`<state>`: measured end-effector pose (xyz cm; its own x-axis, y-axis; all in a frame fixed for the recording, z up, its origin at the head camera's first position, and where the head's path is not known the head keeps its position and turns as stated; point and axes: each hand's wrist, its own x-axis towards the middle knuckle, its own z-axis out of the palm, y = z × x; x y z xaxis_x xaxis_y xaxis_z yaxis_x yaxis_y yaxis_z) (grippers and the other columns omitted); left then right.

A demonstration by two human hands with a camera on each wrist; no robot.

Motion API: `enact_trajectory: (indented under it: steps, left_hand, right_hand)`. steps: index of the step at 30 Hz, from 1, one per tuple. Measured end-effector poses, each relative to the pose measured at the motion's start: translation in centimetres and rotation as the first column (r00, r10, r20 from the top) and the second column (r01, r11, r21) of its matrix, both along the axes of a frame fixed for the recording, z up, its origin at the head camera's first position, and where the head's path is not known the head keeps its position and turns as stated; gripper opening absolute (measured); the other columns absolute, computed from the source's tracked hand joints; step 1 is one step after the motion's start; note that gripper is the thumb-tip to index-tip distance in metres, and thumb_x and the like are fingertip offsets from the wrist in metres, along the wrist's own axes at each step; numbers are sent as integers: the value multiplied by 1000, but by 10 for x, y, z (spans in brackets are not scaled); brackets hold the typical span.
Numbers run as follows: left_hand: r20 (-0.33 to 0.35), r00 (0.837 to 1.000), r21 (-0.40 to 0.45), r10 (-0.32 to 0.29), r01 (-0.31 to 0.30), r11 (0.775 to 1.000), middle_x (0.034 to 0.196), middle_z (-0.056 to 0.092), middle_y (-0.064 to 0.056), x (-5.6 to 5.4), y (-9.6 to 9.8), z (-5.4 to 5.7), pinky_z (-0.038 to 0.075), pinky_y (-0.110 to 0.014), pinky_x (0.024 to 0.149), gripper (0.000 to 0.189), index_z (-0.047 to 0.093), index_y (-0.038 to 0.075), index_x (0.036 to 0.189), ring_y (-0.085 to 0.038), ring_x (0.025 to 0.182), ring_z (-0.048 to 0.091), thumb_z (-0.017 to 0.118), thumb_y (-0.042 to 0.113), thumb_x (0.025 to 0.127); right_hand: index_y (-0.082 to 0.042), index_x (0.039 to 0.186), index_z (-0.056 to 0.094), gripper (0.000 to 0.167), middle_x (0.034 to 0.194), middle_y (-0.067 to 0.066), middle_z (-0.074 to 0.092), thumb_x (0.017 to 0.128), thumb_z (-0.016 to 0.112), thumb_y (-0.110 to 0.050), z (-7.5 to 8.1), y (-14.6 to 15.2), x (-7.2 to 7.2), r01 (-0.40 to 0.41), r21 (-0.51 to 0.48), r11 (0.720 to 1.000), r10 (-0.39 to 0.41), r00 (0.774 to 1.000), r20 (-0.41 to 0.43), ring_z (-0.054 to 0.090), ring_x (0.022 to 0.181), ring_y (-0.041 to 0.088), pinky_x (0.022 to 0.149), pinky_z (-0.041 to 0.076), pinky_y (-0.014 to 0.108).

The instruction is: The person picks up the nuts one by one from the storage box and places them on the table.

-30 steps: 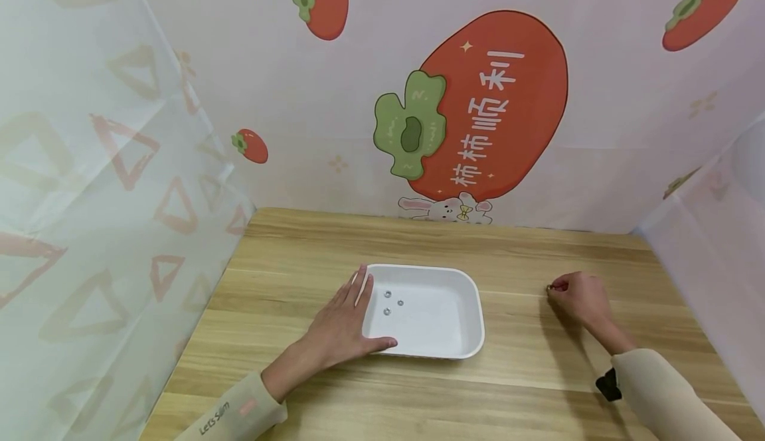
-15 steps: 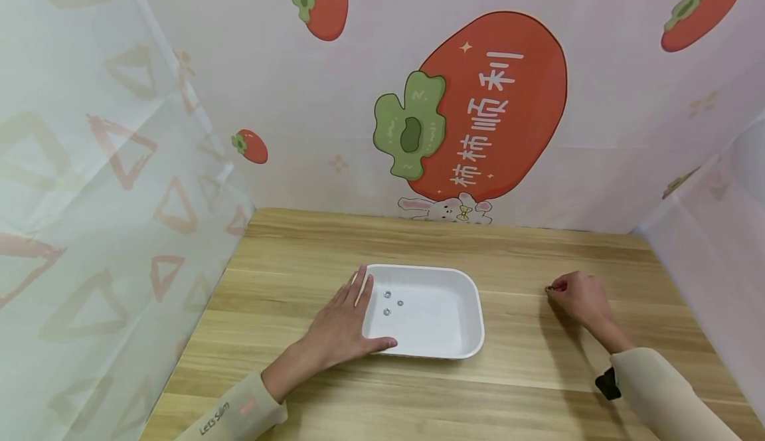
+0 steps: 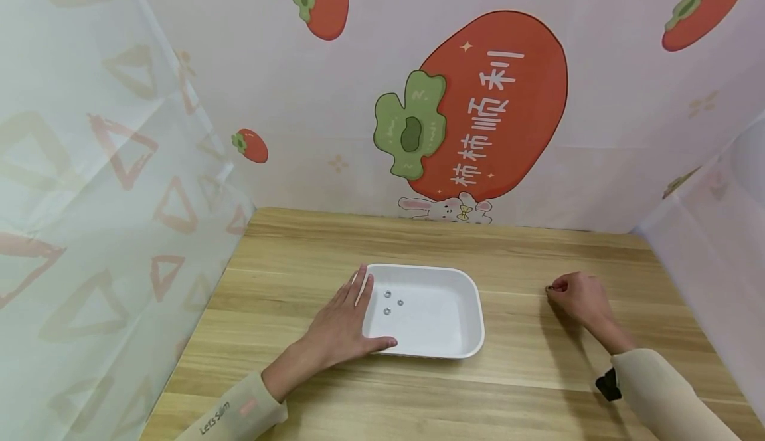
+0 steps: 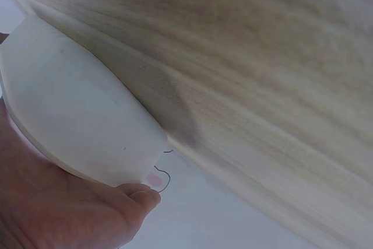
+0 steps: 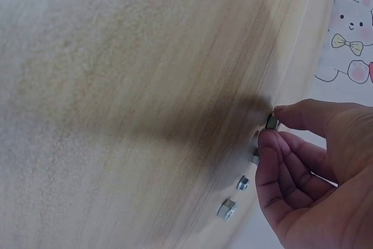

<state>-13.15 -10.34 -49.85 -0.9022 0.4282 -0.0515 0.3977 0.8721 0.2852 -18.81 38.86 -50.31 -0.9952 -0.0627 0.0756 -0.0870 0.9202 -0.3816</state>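
In the head view, my left hand (image 3: 337,325) lies across the left end of a white tray (image 3: 436,315), its fingers straight. Its thumb rests on the near rim; the left wrist view shows the tray's outer wall (image 4: 81,115) beside that thumb. Three small metal nuts (image 3: 387,311) lie inside the tray, toward the left. To the right of the tray, my right hand (image 3: 582,301) pinches a hex nut (image 5: 272,122) between thumb and fingertips, close over the table. Other nuts (image 5: 227,209) stand in a row beside those fingers in the right wrist view, hidden by the hand from the head camera.
The wooden table (image 3: 478,404) meets a patterned back wall sheet (image 3: 323,182) along its far edge. More sheets close off the left and right sides. A black strap (image 3: 608,384) shows at the right sleeve.
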Motion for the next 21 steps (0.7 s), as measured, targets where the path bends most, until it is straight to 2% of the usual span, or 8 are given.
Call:
enact_trajectory:
  steps: [7, 10, 15, 21]
  left_hand:
    - [-1, 1000, 1, -2, 2, 1000, 178, -2, -14, 1, 0, 1, 22, -47, 131, 128, 13, 2, 169, -31, 164, 10, 56, 89, 85]
    - [-1, 1000, -2, -6, 6, 1000, 178, -2, -14, 0, 0, 1, 23, -48, 131, 128, 13, 2, 169, -31, 164, 10, 56, 89, 85]
    - [1, 1000, -4, -8, 8, 1000, 178, -1, -15, 0, 0, 1, 24, -48, 130, 128, 12, 3, 169, -32, 164, 11, 55, 89, 85]
    - [-3, 1000, -5, -2, 2, 1000, 179, -2, -13, 0, 0, 0, 24, -48, 130, 129, 13, 3, 169, -32, 164, 11, 54, 90, 85]
  right_hand:
    - [3, 88, 81, 18, 85, 17, 78, 89, 77, -14, 1, 1, 1, 1, -1, 1000, -1, 1000, 0, 71, 71, 29, 67, 59, 52]
    - [6, 93, 80, 19, 89, 21, 78, 90, 76, -13, 4, -1, 2, 2, -1, 1000, -2, 1000, -8, 73, 74, 32, 69, 60, 54]
    - [11, 101, 77, 23, 92, 25, 77, 94, 75, -11, 17, -15, 2, -38, -10, 999, 38, 999, -33, 74, 78, 38, 70, 60, 56]
    - [8, 100, 79, 21, 88, 19, 78, 93, 77, -12, 37, -43, 3, -99, -1, 995, 98, 990, -97, 73, 75, 31, 67, 60, 52]
